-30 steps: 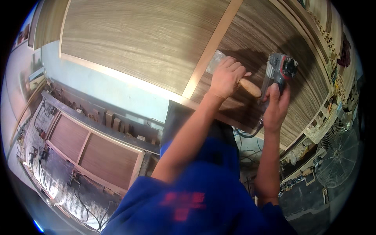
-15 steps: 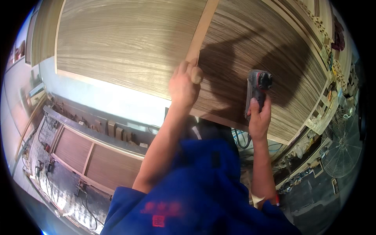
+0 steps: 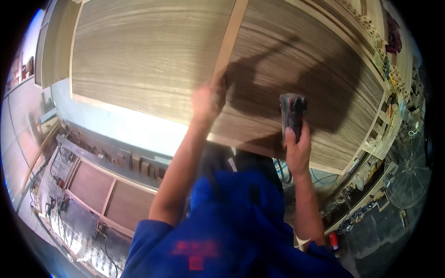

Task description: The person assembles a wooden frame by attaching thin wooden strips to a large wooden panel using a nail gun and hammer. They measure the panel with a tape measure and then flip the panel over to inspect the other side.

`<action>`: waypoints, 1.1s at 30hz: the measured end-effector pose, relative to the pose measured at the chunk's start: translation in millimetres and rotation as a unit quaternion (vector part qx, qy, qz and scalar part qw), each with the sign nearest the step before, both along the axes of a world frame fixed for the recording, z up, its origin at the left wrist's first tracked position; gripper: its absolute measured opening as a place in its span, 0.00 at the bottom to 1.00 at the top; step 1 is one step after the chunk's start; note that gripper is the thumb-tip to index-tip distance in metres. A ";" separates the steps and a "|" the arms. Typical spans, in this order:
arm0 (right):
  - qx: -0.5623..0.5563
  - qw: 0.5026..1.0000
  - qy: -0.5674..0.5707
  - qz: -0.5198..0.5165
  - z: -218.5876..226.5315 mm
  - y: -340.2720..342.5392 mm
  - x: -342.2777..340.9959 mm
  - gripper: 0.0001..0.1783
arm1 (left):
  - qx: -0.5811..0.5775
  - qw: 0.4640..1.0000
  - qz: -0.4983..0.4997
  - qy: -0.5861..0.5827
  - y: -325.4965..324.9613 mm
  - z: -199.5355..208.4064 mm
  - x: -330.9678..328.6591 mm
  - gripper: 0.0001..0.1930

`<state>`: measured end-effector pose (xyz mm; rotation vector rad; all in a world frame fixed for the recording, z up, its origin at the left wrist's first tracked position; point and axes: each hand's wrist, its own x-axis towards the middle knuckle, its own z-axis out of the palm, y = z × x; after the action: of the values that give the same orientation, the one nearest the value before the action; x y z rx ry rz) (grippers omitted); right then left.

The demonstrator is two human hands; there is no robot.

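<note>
Brown wood-grain panel (image 3: 148, 58): pale wooden strip (image 3: 232, 34) fitted; remaining work unclear.
Right hand (image 3: 298, 149): wrapped round dark, red-trimmed power sander (image 3: 293, 109).
Left hand (image 3: 207, 103): by the strip (blurred; cannot tell its grip).

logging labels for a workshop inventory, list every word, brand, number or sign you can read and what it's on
No text can be read in this picture.
Red print on the blue fabric shirt: too blurred to read.
Dark grey handheld power tool with red trim, in the right hand: no legible lettering.
Large brown wood-grain panel: no lettering visible.
</note>
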<state>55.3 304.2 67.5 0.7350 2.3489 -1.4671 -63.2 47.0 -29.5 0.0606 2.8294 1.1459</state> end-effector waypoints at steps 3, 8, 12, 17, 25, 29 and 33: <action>-0.009 1.000 0.008 0.002 0.0 -1.4 6.8 0.26 | -0.156 0.983 -0.095 0.031 4.0 -7.8 -0.8 0.08; -0.006 1.000 -0.004 0.009 6.5 -0.6 4.4 0.25 | -0.045 0.998 0.012 0.043 9.4 0.1 -1.8 0.13; -0.114 0.990 -0.048 -0.067 28.6 -11.7 -0.6 0.23 | -0.139 0.985 -0.085 0.056 6.1 -7.7 6.9 0.24; -0.040 0.999 0.028 -0.013 11.4 -15.2 -15.2 0.22 | -0.093 0.993 -0.074 0.027 1.6 -14.3 0.3 0.23; -0.011 0.999 -0.001 0.041 13.0 -27.3 -89.3 0.15 | -0.075 0.989 -0.075 0.106 -0.3 -15.8 1.6 0.16; -0.091 0.995 0.028 0.031 8.5 -42.1 -109.5 0.12 | 0.009 0.996 -0.020 0.086 -12.5 -28.2 -0.7 0.11; -0.131 0.990 0.022 0.048 3.5 -50.9 -117.0 0.09 | 0.000 0.989 0.023 0.145 -12.3 -29.2 -5.2 0.03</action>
<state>-61.7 253.3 71.0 0.5199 2.1307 -1.7207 -68.4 34.7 -58.6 0.1780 3.0978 1.2383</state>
